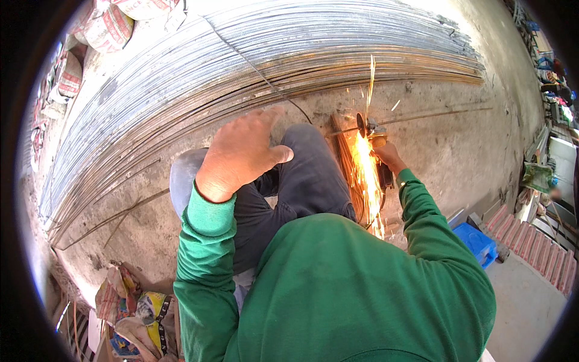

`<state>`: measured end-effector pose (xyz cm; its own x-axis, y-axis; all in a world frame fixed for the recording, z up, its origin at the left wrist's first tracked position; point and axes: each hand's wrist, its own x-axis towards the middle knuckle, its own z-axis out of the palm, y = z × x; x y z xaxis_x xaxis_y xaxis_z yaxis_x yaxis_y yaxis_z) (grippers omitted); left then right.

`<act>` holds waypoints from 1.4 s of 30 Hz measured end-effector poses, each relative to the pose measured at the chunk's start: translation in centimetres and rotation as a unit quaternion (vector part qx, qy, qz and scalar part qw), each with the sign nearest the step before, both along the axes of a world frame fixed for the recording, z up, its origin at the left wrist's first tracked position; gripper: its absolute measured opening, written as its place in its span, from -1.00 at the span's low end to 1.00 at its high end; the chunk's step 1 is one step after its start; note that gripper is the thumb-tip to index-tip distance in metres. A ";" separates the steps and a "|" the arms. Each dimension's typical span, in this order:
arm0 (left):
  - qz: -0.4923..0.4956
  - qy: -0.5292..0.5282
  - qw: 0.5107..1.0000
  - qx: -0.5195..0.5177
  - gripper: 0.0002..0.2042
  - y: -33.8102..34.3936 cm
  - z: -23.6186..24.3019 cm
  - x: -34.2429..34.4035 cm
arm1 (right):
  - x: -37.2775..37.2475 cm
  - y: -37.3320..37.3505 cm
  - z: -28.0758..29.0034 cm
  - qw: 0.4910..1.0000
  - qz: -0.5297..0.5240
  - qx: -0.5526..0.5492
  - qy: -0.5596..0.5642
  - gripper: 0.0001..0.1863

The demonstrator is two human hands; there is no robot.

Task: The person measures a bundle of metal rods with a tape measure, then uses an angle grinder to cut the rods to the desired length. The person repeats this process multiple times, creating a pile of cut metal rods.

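My right hand (391,157) grips an angle grinder (377,130), whose dark cutting disc (361,125) meets a thin steel rod (443,114) lying across the floor. Bright orange sparks (364,172) stream back from the disc toward my right side, and a few fly forward. Beside my right leg, partly hidden by the sparks, lies a bundle of brownish short rods (344,151). My left hand (244,151) is raised over my knees, palm down, fingers stretched out and thumb apart, holding nothing.
Long grey and rusty steel bars (241,72) spread across the concrete floor ahead, with one bent bar (247,60) lying over them. Filled sacks (108,30) stand far left; crumpled sacks (145,320) lie near left. A blue box (475,244) sits at right.
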<state>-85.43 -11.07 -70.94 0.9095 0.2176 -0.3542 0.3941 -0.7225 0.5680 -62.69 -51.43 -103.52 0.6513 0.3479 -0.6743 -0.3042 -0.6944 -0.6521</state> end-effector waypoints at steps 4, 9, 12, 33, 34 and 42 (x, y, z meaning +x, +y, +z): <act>0.007 0.013 1.000 0.018 -0.32 -0.1 -0.1 -0.3 | -1.0 1.7 1.9 0.994 -0.073 0.040 0.066 -0.75; -0.016 -0.033 0.999 0.019 -0.31 -0.4 -0.5 0.4 | 1.1 -3.9 -3.2 0.999 -0.032 -0.005 -0.017 -0.63; 0.000 -0.006 1.000 0.027 -0.31 -0.4 -0.4 -0.3 | 0.0 -0.4 -1.5 0.993 0.048 -0.097 -0.043 -0.67; -0.001 0.016 1.000 0.023 -0.30 -0.3 -0.3 -0.4 | -0.5 0.6 0.5 0.996 0.011 -0.089 -0.031 -0.72; 0.000 0.016 1.000 0.021 -0.30 -0.2 -0.2 -0.5 | -0.5 0.6 0.3 0.993 0.027 -0.095 -0.060 -0.72; -0.002 0.024 1.000 0.020 -0.30 -0.1 0.0 -0.4 | 0.8 -1.8 -3.6 0.851 0.386 -0.143 -0.326 -0.71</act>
<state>-85.83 -11.21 -70.96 0.8925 0.2286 -0.3889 0.4174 -0.7454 0.5198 -61.92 -53.20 -107.13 0.5714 0.7242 -0.3862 0.6768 -0.6819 -0.2773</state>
